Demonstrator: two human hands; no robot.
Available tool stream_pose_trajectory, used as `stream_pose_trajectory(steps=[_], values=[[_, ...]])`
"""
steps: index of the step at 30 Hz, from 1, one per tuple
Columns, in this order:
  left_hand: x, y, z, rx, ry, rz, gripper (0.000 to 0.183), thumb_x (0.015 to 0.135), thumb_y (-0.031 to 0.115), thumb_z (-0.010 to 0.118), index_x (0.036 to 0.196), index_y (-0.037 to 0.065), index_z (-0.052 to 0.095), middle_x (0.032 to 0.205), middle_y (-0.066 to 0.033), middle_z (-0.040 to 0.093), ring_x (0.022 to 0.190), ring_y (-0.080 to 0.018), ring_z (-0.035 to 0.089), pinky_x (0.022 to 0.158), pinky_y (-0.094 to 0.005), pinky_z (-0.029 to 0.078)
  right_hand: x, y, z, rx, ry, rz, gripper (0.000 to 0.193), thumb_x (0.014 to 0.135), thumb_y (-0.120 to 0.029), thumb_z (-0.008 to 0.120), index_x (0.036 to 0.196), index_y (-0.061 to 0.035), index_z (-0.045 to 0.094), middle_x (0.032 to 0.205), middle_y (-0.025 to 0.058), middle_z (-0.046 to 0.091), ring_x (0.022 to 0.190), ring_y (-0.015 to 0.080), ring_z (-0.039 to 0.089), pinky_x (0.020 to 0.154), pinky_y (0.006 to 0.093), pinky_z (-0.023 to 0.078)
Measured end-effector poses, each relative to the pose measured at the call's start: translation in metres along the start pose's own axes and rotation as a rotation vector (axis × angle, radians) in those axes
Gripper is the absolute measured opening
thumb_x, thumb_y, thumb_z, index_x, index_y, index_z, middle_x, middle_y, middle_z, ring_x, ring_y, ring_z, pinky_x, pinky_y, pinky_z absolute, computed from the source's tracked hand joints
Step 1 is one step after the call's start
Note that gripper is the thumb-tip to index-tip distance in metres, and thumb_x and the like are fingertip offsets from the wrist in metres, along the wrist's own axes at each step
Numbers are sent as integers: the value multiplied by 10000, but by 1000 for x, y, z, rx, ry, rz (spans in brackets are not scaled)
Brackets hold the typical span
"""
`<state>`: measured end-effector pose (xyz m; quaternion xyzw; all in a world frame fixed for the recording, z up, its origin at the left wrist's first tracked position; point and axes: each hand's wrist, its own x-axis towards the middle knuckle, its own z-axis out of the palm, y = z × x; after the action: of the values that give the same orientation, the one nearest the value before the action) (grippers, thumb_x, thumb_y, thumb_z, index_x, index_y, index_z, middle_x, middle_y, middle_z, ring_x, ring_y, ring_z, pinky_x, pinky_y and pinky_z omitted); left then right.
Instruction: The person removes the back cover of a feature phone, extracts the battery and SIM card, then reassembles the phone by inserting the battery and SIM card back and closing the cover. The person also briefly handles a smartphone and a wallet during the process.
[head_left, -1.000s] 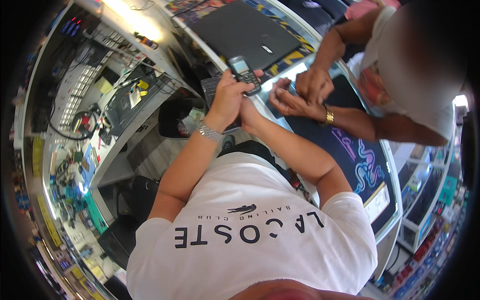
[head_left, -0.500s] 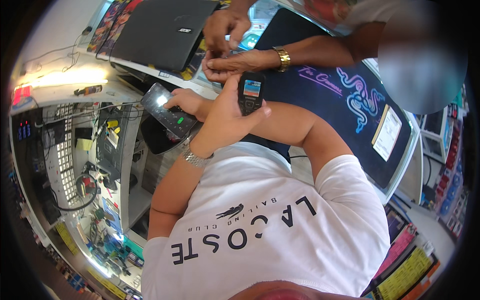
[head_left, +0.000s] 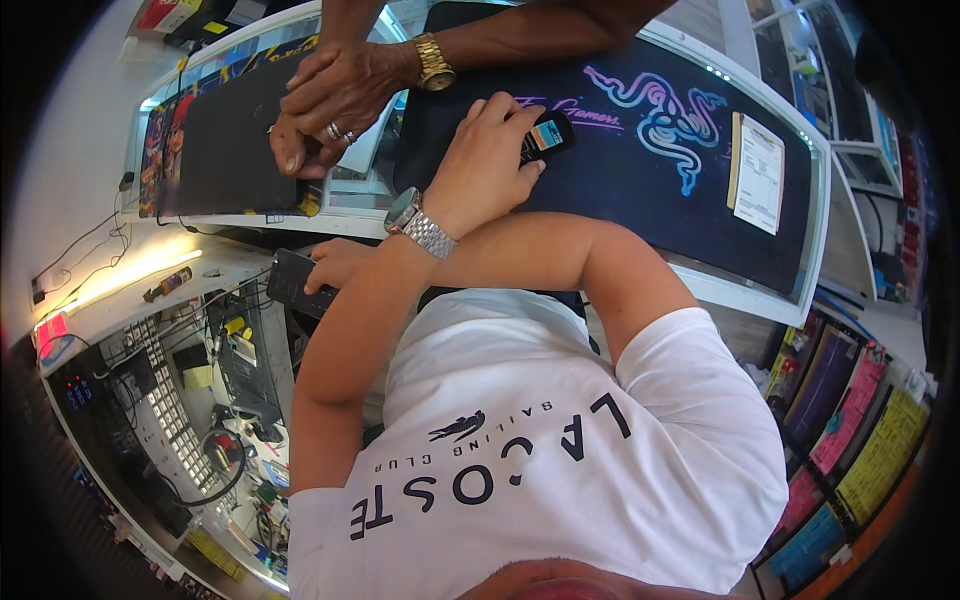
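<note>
Black and compact, the keypad phone (head_left: 545,138) had just travelled away from the person's body: half a second earlier it stood upright in the left hand (head_left: 487,165), and now it lay flatter, farther off and to the right, over the dark mat (head_left: 610,178) on the glass counter (head_left: 822,200). The black phone (head_left: 288,276) on the near left, bright-screened before and under the right thumb, now showed no lit area. My reading was that attention had shifted from the larger handset to placing or presenting the small one.

The keypad phone sat at the fingertips of the left hand, fingers curled along its far edge and thumb along its near edge, with its lit screen facing up. Whether it rested on the mat or hung just above could not be told. The right hand (head_left: 338,262), left of the left hand because the forearms crossed, was partly closed around the black phone, well apart from the keypad phone.

The other person's hands (head_left: 330,112) met near the dark laptop (head_left: 235,145), left of the keypad phone; what they held, if anything, could not be told. A paper slip (head_left: 760,175) lay farther right.
</note>
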<state>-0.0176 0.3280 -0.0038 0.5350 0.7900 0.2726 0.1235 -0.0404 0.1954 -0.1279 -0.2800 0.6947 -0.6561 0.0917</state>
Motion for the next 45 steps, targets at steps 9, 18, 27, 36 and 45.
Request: stream_pose_trajectory(steps=[9,18,27,36,45], values=[[14,10,13,-78,-104,-91,885,772,110,879,1538,81,436,1282,-117,691,1205,-345,606,1079,-443,471,-18,29,11,658,18,360,349,851,-260,770,1070,-4,677,987,94,727,917,177,688,745,324,530],[-22,34,-25,-184,226,167,532,857,52,815,1349,3,620,1147,-160,724,1002,-284,721,915,-343,564,-22,21,6,571,27,289,352,903,-292,705,1105,-6,668,1026,95,712,965,177,673,783,339,529],[-152,16,-70,-835,456,-34,123,932,-76,690,1048,-55,726,892,-128,731,709,-122,696,660,-244,541,-34,-6,-18,95,29,-46,380,968,-345,613,1133,-7,670,1071,120,696,1013,211,654,836,375,525],[-105,6,-123,-263,328,496,674,971,642,604,1247,35,703,1286,-207,629,1151,-324,614,961,-432,483,-89,-74,-18,177,468,276,346,959,-242,651,1199,7,634,1113,140,682,1060,243,653,922,360,502],[-30,-31,-15,33,73,522,756,1007,728,395,1343,110,673,1526,-262,410,1415,-451,359,1176,-606,221,-196,-103,41,505,1019,319,361,934,-164,768,1240,-22,638,1148,46,693,1074,123,626,971,304,483]])
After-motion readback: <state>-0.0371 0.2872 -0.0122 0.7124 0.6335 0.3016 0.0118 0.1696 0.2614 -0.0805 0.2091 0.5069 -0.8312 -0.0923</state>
